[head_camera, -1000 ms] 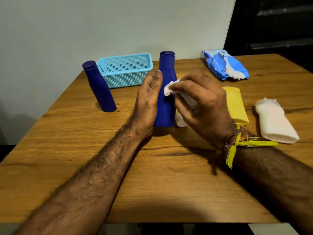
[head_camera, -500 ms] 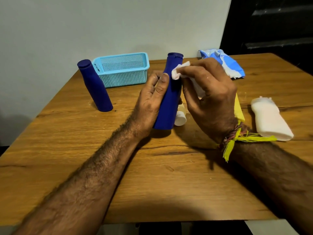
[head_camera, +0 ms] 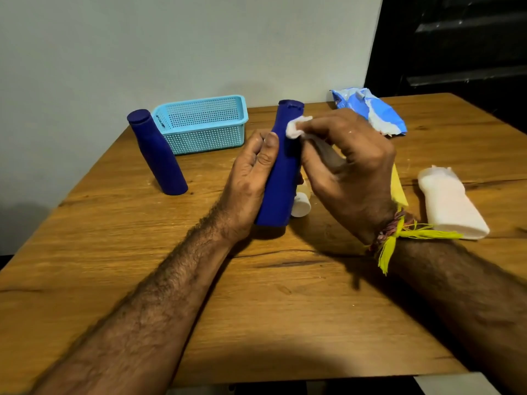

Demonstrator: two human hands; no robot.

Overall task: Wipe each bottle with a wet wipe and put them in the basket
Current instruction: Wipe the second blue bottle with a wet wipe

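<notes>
Gripping the bottle (head_camera: 281, 178) in our left hand (head_camera: 251, 181), we press the wipe (head_camera: 296, 128), pinched in our right hand (head_camera: 350, 172), against its neck.

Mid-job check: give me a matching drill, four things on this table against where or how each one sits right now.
Things:
1. basket
2. wet wipe
3. white bottle
4. wipes pack

States:
A. lying on its side, right of the hands
B. pinched by the right hand against the held blue bottle
C. far edge, right, torn open
D. far left, by the wall, nothing visible inside

Pairs: 1-D, 2-B, 3-A, 4-C
</notes>
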